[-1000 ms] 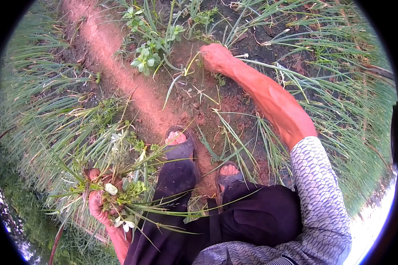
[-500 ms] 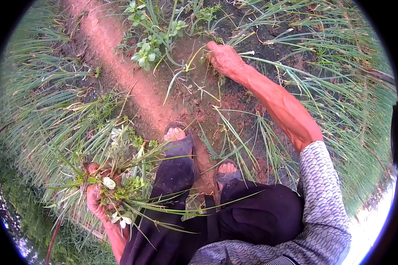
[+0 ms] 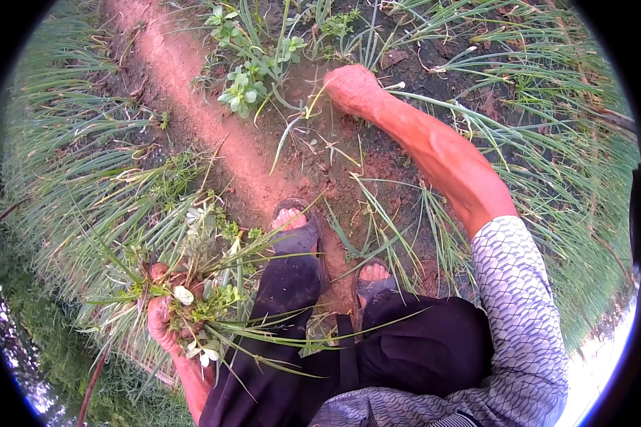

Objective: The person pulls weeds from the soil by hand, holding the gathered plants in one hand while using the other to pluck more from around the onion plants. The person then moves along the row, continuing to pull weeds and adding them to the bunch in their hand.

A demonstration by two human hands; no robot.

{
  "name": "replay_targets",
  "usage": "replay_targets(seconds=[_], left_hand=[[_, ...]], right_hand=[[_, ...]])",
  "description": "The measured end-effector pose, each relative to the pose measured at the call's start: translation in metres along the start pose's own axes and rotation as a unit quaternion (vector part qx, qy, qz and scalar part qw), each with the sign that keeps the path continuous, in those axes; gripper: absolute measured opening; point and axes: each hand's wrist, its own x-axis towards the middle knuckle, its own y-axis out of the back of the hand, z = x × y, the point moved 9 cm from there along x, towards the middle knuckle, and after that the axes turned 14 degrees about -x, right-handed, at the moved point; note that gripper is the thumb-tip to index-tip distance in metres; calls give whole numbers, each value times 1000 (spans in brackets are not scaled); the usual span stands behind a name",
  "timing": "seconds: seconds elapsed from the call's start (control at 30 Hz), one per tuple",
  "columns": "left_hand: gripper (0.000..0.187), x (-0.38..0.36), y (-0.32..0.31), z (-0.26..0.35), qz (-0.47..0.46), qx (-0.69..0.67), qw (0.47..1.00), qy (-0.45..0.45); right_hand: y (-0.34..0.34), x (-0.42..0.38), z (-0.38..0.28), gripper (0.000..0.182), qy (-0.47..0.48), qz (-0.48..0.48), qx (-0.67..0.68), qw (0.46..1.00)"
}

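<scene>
My left hand [image 3: 165, 320] is closed around a bunch of pulled weeds [image 3: 224, 300], with long grass blades, small leaves and a few pale leaves sticking out over my left leg. My right hand [image 3: 350, 87] reaches far forward and down to the soil among the green onion-like plants [image 3: 470, 117]. It is curled into a fist with the knuckles up; the fingertips and anything in them are hidden. A thin yellowish blade [image 3: 315, 102] lies just left of it. Farther left grows a round-leaved weed [image 3: 242, 91].
A bare reddish strip of soil [image 3: 185, 92] runs diagonally from the upper left toward my feet. My sandalled feet [image 3: 290, 217] stand on the soil between rows. Dense onion-like leaves [image 3: 71, 156] fill the left side, and more stand at the right.
My right hand has shifted slightly left and its fingers have turned under, out of sight. My left hand still holds the weeds; the view has shifted a little.
</scene>
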Motion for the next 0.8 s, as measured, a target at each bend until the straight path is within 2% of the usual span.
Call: replay_targets(seconds=[0.1,0.3,0.4,0.43,0.5,0.57,0.63,0.67,0.73,0.8], left_hand=[[40,-2,2,0,11,5,1000,-7],[42,-6,10,4,32,-11,999,-13],[44,-5,9,2,23,-15,1000,-12],[45,-4,9,2,20,-18,1000,-13],[45,-2,8,-1,17,-21,1000,-2],[45,-1,7,-2,13,-22,1000,-1],[45,0,5,-4,12,-15,1000,1],[45,0,5,-4,14,-10,1000,0],[45,0,3,-5,17,-3,1000,0],[45,0,0,-8,21,-3,1000,2]], right_hand=[[0,-2,1,12,3,-15,-1,1000],[0,-13,12,16,-66,-20,81,994],[-15,-28,4,22,-49,-131,129,982],[-29,-30,2,23,-27,-135,158,978],[-20,-34,8,25,24,-59,317,946],[-12,-32,19,30,27,10,429,903],[2,-22,13,24,32,-7,211,977],[9,-17,10,22,33,-15,96,995],[8,-13,32,20,-113,-10,171,979],[3,-17,55,19,-254,-4,240,937]])
